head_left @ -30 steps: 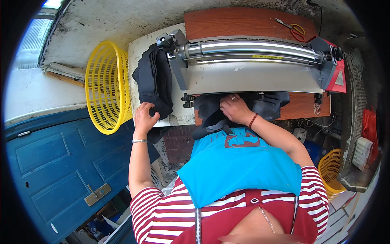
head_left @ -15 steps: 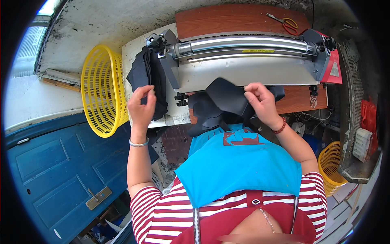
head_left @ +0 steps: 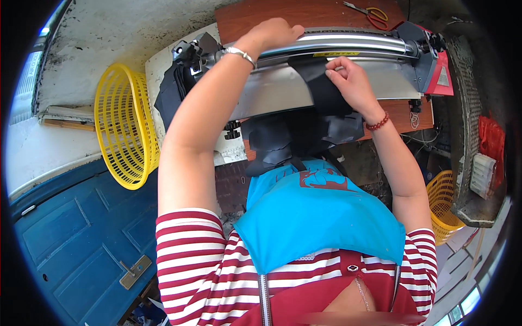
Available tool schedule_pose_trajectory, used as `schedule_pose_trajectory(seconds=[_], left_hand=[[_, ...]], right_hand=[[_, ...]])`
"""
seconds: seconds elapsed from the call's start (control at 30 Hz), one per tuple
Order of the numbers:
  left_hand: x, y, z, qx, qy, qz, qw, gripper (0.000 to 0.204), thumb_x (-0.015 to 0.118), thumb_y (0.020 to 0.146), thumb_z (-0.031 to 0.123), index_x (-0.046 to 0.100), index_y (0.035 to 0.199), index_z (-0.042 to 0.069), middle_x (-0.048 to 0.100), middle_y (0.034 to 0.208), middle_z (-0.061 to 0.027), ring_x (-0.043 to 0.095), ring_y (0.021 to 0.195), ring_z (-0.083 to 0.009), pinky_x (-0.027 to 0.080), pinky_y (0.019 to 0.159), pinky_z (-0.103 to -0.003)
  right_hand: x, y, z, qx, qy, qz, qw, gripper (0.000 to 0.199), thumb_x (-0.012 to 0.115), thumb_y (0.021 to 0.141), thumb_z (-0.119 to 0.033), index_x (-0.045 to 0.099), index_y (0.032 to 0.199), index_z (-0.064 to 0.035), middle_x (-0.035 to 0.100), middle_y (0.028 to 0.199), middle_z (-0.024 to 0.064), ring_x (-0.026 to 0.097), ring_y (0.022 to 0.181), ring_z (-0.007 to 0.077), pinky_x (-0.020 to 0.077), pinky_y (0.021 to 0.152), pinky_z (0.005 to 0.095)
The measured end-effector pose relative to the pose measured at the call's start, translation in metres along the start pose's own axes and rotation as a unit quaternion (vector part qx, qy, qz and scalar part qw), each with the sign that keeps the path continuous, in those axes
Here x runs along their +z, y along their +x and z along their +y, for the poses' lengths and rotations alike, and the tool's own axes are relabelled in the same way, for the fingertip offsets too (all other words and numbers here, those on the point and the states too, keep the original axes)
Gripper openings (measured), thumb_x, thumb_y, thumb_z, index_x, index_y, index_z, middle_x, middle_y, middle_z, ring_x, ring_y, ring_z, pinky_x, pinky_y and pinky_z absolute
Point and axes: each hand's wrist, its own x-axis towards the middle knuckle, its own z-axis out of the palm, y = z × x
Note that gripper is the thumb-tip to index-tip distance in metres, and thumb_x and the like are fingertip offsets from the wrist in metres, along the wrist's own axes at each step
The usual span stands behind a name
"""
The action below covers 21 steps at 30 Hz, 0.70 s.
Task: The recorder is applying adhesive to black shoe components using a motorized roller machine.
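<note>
My right hand [head_left: 353,84] pinches the edge of a black sheet piece [head_left: 325,87], thin and flexible like leather or fabric. The piece's far edge lies up against the metal roller [head_left: 356,44] of a bench machine, over its silver feed plate [head_left: 272,89]. Reaching across the machine, my left hand [head_left: 274,33] is above the roller's far side, with its fingers bent down and mostly hidden. More black pieces [head_left: 269,136] lie in front of the plate, near my blue apron [head_left: 315,217]. A stack of black pieces [head_left: 173,92] sits left of the machine, partly behind my left arm.
A yellow basket [head_left: 142,136] stands at left, above a blue panelled door [head_left: 81,233]. Scissors [head_left: 375,17] with red and yellow handles lie on the brown board [head_left: 321,13] behind the machine. Another yellow basket [head_left: 443,209] and a perforated metal ledge [head_left: 468,136] are at right.
My left hand has gone from beside the stack up over the roller. My right hand has moved farther forward, bringing the black sheet piece from the plate's front edge up to the roller.
</note>
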Motion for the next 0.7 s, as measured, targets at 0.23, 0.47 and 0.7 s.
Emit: schedule_pose_trajectory(seconds=[0.23,0.47,0.7], left_hand=[[-0.018,0.044,-0.028,-0.019,-0.23,0.097,0.968,0.021,0.076,0.082,0.011,0.063,0.068,0.004,0.061,0.067,-0.0065,0.059,0.063,-0.0183,0.051,0.06,-0.039],[-0.105,-0.001,0.014,-0.015,-0.219,0.217,0.951,0.016,0.071,0.086,0.013,0.06,0.084,0.002,0.06,0.07,-0.0083,0.059,0.057,-0.0201,0.052,0.044,-0.036],[-0.168,-0.053,0.013,0.034,-0.178,0.29,0.94,0.019,0.069,0.088,0.012,0.065,0.101,-0.001,0.061,0.081,-0.0093,0.058,0.057,-0.0195,0.054,0.047,-0.034]], right_hand=[[0.006,-0.041,-0.015,-0.372,-0.229,0.085,0.895,0.024,0.076,0.082,-0.005,0.068,0.104,-0.0116,0.069,0.085,0.0062,0.067,0.07,0.0278,0.0531,0.061,0.0367],[0.121,-0.085,0.074,-0.286,-0.299,-0.155,0.897,0.035,0.077,0.083,-0.02,0.066,0.113,-0.0063,0.064,0.107,0.0094,0.064,0.1,0.0277,0.0518,0.085,0.0415],[0.138,-0.067,0.101,-0.284,-0.382,-0.122,0.871,0.03,0.077,0.081,-0.025,0.069,0.104,-0.008,0.063,0.113,0.0103,0.06,0.114,0.029,0.0458,0.098,0.0439]])
